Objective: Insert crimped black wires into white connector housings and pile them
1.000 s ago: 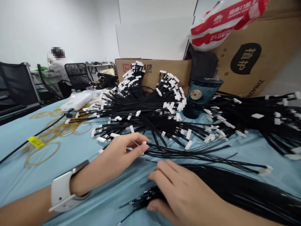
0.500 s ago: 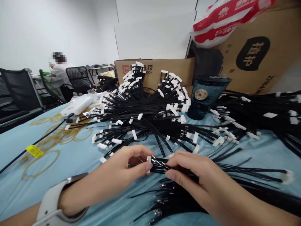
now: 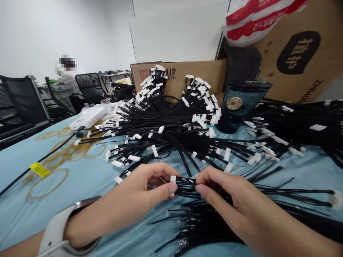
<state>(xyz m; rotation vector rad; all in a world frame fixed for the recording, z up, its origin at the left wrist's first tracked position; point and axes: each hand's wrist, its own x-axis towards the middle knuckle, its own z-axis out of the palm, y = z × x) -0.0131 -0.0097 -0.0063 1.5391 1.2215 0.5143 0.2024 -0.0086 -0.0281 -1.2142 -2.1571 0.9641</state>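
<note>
We have the white connector (image 3: 173,179) over the worktop (image 3: 128,235), pinched in our left hand's (image 3: 148,186) fingertips, presumably for steadiness. Our right hand (image 3: 230,194) pinches black wires (image 3: 185,192) beside it, probably keeping them aligned.

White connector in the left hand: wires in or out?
Some in: black wires run from the white connector in the left hand toward the right hand. Whether every slot is filled, cannot tell.

A blue-covered table (image 3: 88,178) bears black cables (image 3: 166,123) (many white-tipped); yellowish bands (image 3: 57,157); a tumbler (image 3: 239,109).
</note>
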